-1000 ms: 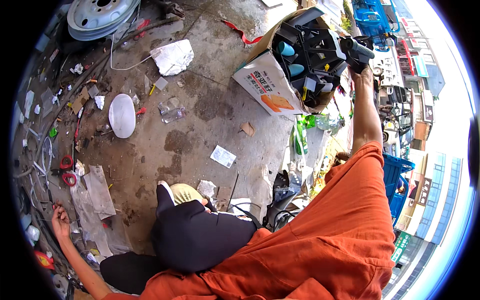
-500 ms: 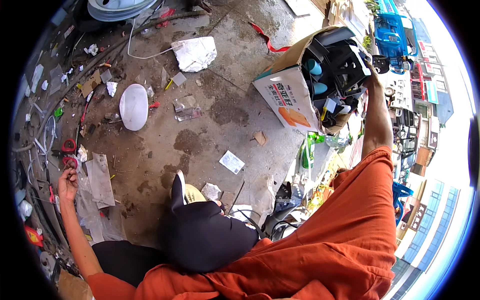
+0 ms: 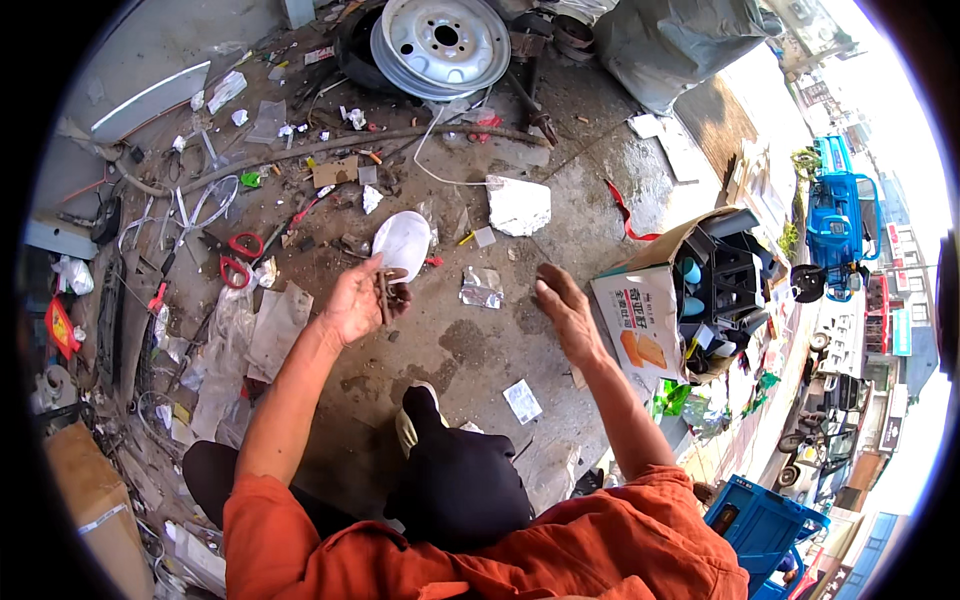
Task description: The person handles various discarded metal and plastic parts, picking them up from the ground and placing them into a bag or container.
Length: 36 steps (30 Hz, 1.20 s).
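Observation:
My left hand [image 3: 362, 302] is raised over the ground, fingers curled around a thin brown rod-like piece [image 3: 384, 298] whose kind I cannot make out. Just beyond its fingertips lies a white oval disc [image 3: 403, 243]. My right hand [image 3: 568, 318] hovers with nothing visible in it, its fingers stretched forward and thumb slightly apart. To its right stands a cardboard box [image 3: 636, 318], packed with black plastic parts [image 3: 728, 272] and a few light-blue pieces. Red-handled scissors [image 3: 234, 273] lie on the ground left of my left hand.
A silver wheel rim [image 3: 447, 40] and a large grey sack [image 3: 675, 45] stand at the far side. White foam [image 3: 520, 206], a red strap [image 3: 622, 212], clear plastic and paper scraps litter the concrete. A brown carton [image 3: 95, 500] is at the lower left; blue vehicles stand outside at right.
My right hand has left the box's far side and come to its left. My left hand has moved from beside the scissors toward the middle. The view has shifted left.

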### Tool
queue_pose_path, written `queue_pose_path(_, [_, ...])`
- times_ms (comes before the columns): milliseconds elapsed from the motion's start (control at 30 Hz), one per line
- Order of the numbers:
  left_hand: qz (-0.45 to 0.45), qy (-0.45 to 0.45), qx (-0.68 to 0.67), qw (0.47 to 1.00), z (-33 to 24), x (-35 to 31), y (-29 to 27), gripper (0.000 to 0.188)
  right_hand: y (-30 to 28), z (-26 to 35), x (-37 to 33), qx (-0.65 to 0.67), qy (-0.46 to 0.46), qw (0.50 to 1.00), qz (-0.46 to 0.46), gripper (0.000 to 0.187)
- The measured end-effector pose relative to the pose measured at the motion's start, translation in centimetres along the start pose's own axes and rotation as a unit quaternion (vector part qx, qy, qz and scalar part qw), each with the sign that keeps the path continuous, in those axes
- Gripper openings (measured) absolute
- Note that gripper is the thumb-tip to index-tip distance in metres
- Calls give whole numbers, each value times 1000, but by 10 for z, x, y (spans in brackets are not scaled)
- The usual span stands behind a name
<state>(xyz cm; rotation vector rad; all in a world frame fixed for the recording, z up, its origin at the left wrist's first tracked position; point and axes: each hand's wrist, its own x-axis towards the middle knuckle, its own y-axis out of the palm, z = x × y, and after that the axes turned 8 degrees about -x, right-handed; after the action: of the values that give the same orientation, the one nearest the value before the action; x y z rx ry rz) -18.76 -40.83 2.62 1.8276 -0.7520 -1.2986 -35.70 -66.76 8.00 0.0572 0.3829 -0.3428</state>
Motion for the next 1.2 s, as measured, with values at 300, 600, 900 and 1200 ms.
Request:
queue_pose_path(300, [-96,-2,52,994,87,9,42,59,120,-120,35,146,122,982,-6,32])
queue_pose_path(600, [-31,-12,241,970,91,-15,28,38,90,-150,33,326,244,906,118,19])
queue_pose_path(900, [-191,119,-169,960,48,-60,-72,46,192,-74,40,156,60,977,128,29])
queue_pose_path(1200, [16,286,-325,902,53,-102,-149,42,274,-48,64,-125,-105,913,374,28])
